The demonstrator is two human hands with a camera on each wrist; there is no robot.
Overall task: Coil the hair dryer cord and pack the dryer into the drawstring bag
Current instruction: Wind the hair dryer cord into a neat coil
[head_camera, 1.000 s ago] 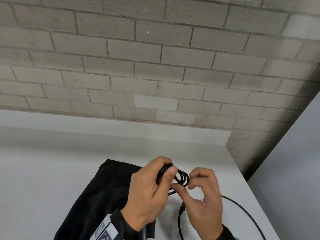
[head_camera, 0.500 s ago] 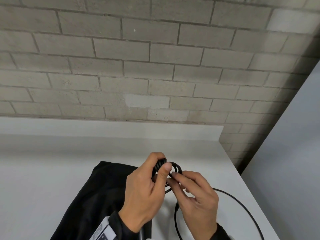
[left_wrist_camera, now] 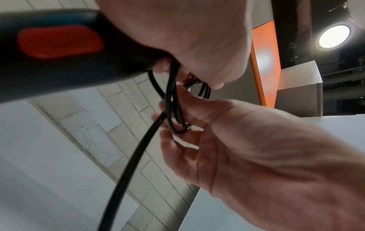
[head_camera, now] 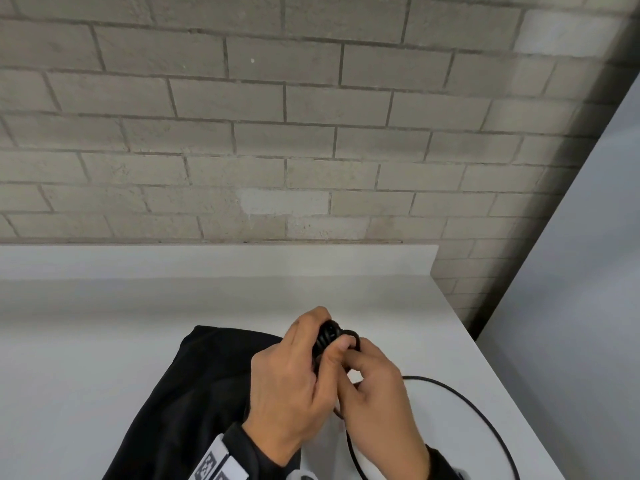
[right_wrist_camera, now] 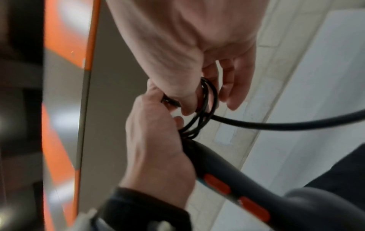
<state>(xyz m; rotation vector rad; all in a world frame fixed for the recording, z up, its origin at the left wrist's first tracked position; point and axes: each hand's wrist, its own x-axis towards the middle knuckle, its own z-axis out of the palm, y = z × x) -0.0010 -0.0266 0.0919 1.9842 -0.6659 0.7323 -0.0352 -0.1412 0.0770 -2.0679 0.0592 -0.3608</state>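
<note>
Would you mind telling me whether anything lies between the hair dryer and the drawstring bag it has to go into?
Nothing visible does. The left hand holds the hair dryer with the coiled cord just above the drawstring bag; the bag's opening isn't in view.

The head camera looked forward and down from above, taking in the white surface [head_camera: 104, 341], the brick wall [head_camera: 277, 133] behind it, and both hands low in frame. The left wrist camera sat very close under the left hand [left_wrist_camera: 177, 31], facing up toward a ceiling lamp [left_wrist_camera: 333, 36]. The right wrist camera looked along the right hand [right_wrist_camera: 187, 39] equally near. All three shared the coiled cord [head_camera: 327, 336] between the hands.
</note>
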